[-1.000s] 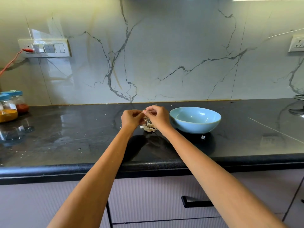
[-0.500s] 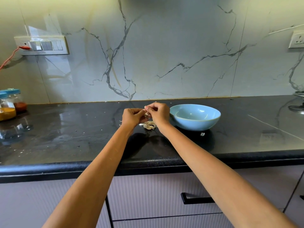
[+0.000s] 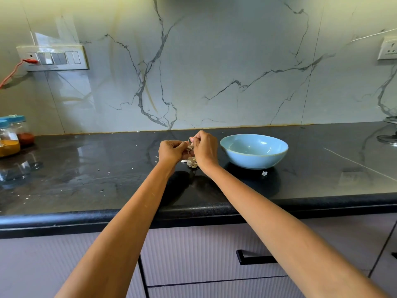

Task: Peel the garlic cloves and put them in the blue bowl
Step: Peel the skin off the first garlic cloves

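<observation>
Two hands meet above the dark surface, the left hand and right hand pinching a garlic clove over a pile of peels, the blue bowl just beside for easy dropping.

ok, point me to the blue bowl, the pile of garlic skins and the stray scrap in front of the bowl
blue bowl (image 3: 253, 157): head view, on its outer front wall.
pile of garlic skins (image 3: 191, 163): head view, on the heap lying on the counter below the hands.
stray scrap (image 3: 264, 173): head view, on the white bit's middle.
</observation>
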